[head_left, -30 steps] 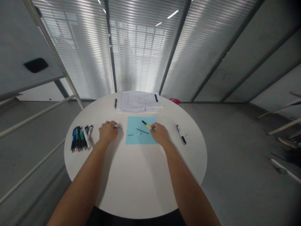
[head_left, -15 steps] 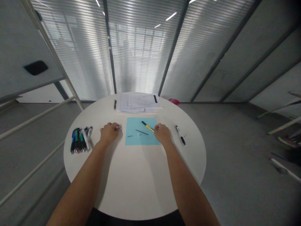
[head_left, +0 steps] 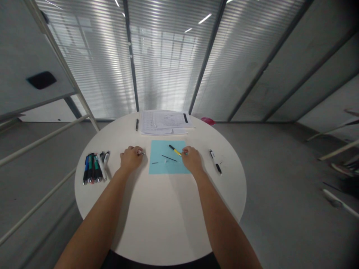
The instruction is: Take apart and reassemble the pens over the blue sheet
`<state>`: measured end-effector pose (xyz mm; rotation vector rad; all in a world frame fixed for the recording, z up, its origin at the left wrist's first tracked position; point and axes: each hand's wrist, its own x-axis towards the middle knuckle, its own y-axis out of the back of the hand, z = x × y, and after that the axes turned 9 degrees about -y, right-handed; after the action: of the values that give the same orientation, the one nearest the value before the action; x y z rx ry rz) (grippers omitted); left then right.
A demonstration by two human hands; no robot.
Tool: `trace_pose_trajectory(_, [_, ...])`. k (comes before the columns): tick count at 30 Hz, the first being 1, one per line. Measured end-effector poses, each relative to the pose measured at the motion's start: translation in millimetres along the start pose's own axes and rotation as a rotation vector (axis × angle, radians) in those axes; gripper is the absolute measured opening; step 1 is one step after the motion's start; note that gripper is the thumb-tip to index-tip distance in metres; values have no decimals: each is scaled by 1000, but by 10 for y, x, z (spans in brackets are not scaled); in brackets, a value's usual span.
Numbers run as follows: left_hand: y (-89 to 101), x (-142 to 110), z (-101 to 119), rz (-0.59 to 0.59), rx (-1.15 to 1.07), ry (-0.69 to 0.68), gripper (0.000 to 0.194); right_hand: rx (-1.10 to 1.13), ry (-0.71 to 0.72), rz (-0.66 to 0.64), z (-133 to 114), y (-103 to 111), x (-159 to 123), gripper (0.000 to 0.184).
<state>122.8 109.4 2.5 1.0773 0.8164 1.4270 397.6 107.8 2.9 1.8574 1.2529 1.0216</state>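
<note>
My left hand (head_left: 131, 158) rests near the left edge of a light blue sheet (head_left: 169, 168), its fingertips pinching a small white-and-metal piece (head_left: 141, 152). My right hand (head_left: 192, 160) lies on the sheet's right edge, fingertips beside the tip of a yellow-and-black pen (head_left: 174, 150). Whatever those fingertips may hold is too small to tell. On the sheet also lie a thin black rod (head_left: 169, 158), a short dark piece (head_left: 155, 163) and a tiny white bit (head_left: 165, 160).
The round white table (head_left: 165, 224) holds a bundle of several pens (head_left: 93, 168) at left, a black-and-white pen (head_left: 215, 161) at right, and papers (head_left: 165, 122) with a black pen (head_left: 137, 124) at the back. A red object (head_left: 208, 120) sits behind the table edge.
My right hand drew rightward off the yellow-and-black pen, then came slightly back toward it. My left hand has barely moved. The head view has shifted slightly.
</note>
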Motion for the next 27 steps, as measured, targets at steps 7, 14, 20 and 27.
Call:
trace_pose_trajectory(7, [-42,15,14,52,-37,42,32,40,90,29,-89,25,-55,22])
trace_pose_trajectory(14, [-47,13,57,75,-9,55,32,136,312,-82,-232,81,-169,21])
trace_pose_trajectory(20, [-37,9,57,75,-9,55,31,113,425,-161,-385,62,-326,29])
trace_pose_trajectory(27, [-44,-1,56,82,-32,51,30,-7,431,-186,-399,-72,-344,15])
